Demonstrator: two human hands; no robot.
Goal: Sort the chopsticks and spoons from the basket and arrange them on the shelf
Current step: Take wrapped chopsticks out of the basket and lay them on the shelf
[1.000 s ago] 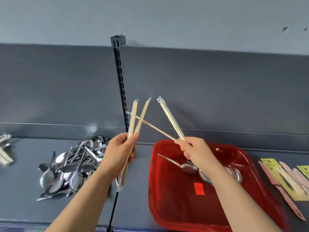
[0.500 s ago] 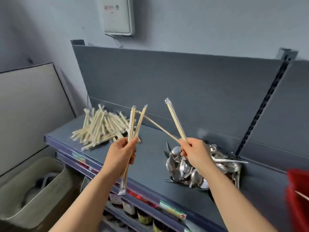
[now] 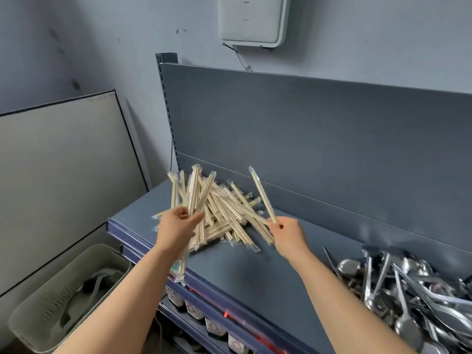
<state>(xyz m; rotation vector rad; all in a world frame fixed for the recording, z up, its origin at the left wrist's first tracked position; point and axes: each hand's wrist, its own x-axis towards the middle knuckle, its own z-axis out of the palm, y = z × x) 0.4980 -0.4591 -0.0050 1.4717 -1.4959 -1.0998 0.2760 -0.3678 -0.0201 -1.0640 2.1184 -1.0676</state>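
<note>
A loose pile of wrapped wooden chopsticks (image 3: 229, 213) lies on the left part of the grey shelf (image 3: 255, 264). My left hand (image 3: 177, 227) is closed around a few wrapped chopstick pairs (image 3: 195, 200) held over the near edge of that pile, their lower ends hanging past the shelf front. My right hand (image 3: 287, 235) grips one wrapped pair (image 3: 263, 194) that points up and left, just right of the pile. A heap of metal spoons (image 3: 408, 290) sits on the shelf at the right. The red basket is out of view.
A grey plastic bin (image 3: 63, 297) stands on the floor to the lower left. A pale board (image 3: 63, 162) leans against the wall on the left. The shelf's back panel (image 3: 319, 139) rises behind the pile. Bottles sit on the lower shelf (image 3: 201, 312).
My view has swung left from the red basket to the chopstick pile. Both hands, still holding chopsticks, have come right up to the pile.
</note>
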